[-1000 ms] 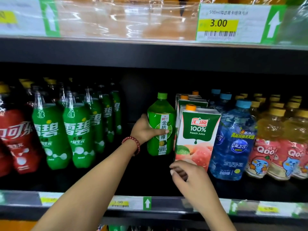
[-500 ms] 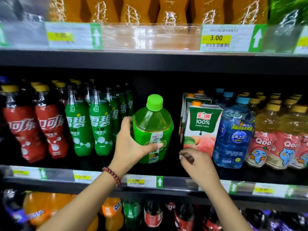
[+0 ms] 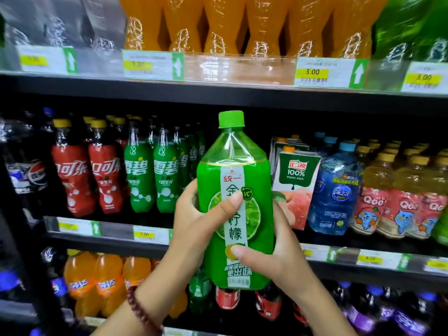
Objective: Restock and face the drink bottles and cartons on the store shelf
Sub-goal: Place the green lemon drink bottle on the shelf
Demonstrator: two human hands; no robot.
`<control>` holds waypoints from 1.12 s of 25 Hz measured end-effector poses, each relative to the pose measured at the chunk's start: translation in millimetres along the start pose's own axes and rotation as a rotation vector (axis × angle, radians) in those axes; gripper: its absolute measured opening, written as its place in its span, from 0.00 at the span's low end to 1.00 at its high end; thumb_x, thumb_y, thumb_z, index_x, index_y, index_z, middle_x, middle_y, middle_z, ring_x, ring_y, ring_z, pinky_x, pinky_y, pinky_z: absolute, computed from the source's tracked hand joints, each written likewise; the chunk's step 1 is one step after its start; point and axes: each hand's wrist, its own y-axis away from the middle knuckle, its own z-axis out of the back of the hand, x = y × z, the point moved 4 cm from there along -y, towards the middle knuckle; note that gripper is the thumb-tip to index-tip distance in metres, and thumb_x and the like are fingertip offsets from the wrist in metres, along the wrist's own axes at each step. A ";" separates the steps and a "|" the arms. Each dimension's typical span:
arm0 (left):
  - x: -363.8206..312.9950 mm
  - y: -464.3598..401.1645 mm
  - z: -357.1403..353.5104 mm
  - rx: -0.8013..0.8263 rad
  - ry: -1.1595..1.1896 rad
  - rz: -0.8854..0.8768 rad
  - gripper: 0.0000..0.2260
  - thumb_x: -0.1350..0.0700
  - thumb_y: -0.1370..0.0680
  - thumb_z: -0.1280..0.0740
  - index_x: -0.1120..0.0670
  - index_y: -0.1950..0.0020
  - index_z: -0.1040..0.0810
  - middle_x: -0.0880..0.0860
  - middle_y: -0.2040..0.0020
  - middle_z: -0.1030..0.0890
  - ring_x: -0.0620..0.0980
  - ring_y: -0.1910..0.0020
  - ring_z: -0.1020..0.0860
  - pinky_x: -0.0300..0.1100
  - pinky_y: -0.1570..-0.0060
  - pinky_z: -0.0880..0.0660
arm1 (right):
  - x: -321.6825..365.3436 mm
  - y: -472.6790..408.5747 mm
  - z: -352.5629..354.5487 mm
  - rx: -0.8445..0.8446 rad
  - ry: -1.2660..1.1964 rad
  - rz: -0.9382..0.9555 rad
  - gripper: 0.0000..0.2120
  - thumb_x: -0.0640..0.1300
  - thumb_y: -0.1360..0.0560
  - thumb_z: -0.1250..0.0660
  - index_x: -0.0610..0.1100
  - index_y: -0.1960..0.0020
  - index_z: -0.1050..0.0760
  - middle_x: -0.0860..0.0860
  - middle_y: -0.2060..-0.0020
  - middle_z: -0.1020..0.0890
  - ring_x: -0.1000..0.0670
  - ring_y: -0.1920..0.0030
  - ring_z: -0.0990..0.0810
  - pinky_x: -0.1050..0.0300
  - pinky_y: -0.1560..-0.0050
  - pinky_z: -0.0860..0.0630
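Observation:
A large green lime drink bottle (image 3: pixel 261 190) with a green cap is held upright in front of the middle shelf, off the shelf board. My left hand (image 3: pixel 194 224) grips its left side, thumb across the label. My right hand (image 3: pixel 281 258) grips its lower right side, thumb on the label. Behind it on the middle shelf stands a peach juice carton (image 3: pixel 297 175), with more cartons lined up behind. The gap the bottle came from lies hidden behind it.
On the middle shelf (image 3: pixel 111 230) stand red cola bottles (image 3: pixel 72 180), green Sprite bottles (image 3: pixel 140 175), a blue water bottle (image 3: pixel 335 190) and Qoo bottles (image 3: pixel 397 204). Orange bottles (image 3: pixel 218 23) fill the top shelf. Orange soda bottles (image 3: pixel 97 280) and dark bottles fill the bottom shelf.
The green bottle has come off the shelf toward me and up. My right hand left the peach carton's base and now holds the bottle too.

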 end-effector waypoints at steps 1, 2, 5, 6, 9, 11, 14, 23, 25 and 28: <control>-2.1 6.3 -1.4 0.007 -0.020 0.020 0.16 0.47 0.41 0.26 0.49 0.55 0.18 0.53 0.56 0.15 0.52 0.58 0.16 0.43 0.62 0.21 | 1.4 8.2 -4.0 -0.058 -0.028 -0.004 0.35 0.52 0.42 0.24 0.55 0.37 0.31 0.55 0.46 0.18 0.52 0.45 0.18 0.54 0.47 0.21; -5.6 12.7 -3.1 0.015 -0.075 0.025 0.19 0.44 0.41 0.27 0.49 0.53 0.19 0.50 0.56 0.15 0.49 0.58 0.16 0.40 0.61 0.21 | 0.7 15.6 -7.0 -0.114 -0.037 -0.010 0.34 0.51 0.42 0.24 0.56 0.38 0.31 0.55 0.46 0.18 0.53 0.46 0.18 0.55 0.48 0.21; -13.0 30.1 -4.9 -0.033 -0.340 0.006 0.32 0.36 0.44 0.28 0.45 0.44 0.28 0.38 0.54 0.18 0.36 0.56 0.19 0.31 0.61 0.24 | -0.6 35.5 -15.7 -0.314 0.147 -0.070 0.36 0.57 0.46 0.26 0.64 0.40 0.34 0.62 0.51 0.19 0.59 0.49 0.19 0.62 0.52 0.24; -12.7 35.3 -5.9 -0.060 -0.394 0.016 0.37 0.35 0.46 0.27 0.45 0.40 0.32 0.39 0.52 0.19 0.35 0.54 0.20 0.31 0.58 0.24 | 1.0 40.1 -19.0 -0.389 0.277 -0.080 0.38 0.60 0.47 0.27 0.66 0.40 0.38 0.63 0.52 0.20 0.58 0.50 0.20 0.61 0.54 0.24; -7.3 44.2 -5.3 -0.184 -0.349 0.046 0.43 0.38 0.49 0.24 0.49 0.38 0.34 0.46 0.47 0.20 0.42 0.50 0.19 0.44 0.50 0.21 | 8.6 48.0 -34.7 -0.465 0.629 -0.035 0.43 0.62 0.47 0.29 0.59 0.36 0.43 0.65 0.52 0.31 0.52 0.48 0.22 0.61 0.58 0.30; -7.0 46.2 -2.2 -0.208 -0.208 0.026 0.38 0.43 0.46 0.23 0.53 0.39 0.29 0.52 0.48 0.18 0.49 0.51 0.18 0.52 0.50 0.20 | 12.7 51.8 -36.3 -0.372 0.622 0.045 0.42 0.64 0.44 0.30 0.61 0.34 0.43 0.68 0.49 0.31 0.62 0.45 0.26 0.70 0.54 0.32; -7.2 47.6 1.7 -0.076 0.014 -0.006 0.31 0.51 0.41 0.24 0.61 0.42 0.25 0.60 0.52 0.18 0.62 0.54 0.18 0.58 0.53 0.21 | 21.1 50.8 -16.6 -0.076 0.243 0.035 0.38 0.63 0.41 0.29 0.74 0.35 0.42 0.72 0.38 0.31 0.68 0.37 0.31 0.74 0.43 0.32; -23.6 37.6 -16.0 0.056 -0.029 0.018 0.24 0.43 0.37 0.28 0.54 0.45 0.22 0.53 0.52 0.16 0.52 0.53 0.17 0.48 0.54 0.21 | 22.8 48.6 -13.4 -0.174 0.019 -0.016 0.37 0.54 0.46 0.25 0.61 0.38 0.33 0.61 0.45 0.20 0.57 0.44 0.21 0.60 0.48 0.23; -27.2 37.6 -16.5 -0.067 -0.241 -0.029 0.32 0.39 0.43 0.26 0.51 0.42 0.26 0.49 0.51 0.17 0.45 0.53 0.17 0.43 0.55 0.20 | 27.5 46.8 -14.6 -0.367 0.431 -0.009 0.41 0.64 0.47 0.30 0.61 0.35 0.37 0.64 0.45 0.25 0.58 0.42 0.25 0.62 0.48 0.26; -25.1 34.8 -10.6 -0.184 -0.171 -0.023 0.35 0.43 0.44 0.22 0.56 0.42 0.26 0.53 0.51 0.17 0.52 0.53 0.17 0.54 0.52 0.20 | 28.0 48.4 -21.9 -0.384 0.768 -0.014 0.54 0.72 0.46 0.35 0.50 0.26 0.45 0.60 0.43 0.33 0.58 0.42 0.32 0.64 0.47 0.34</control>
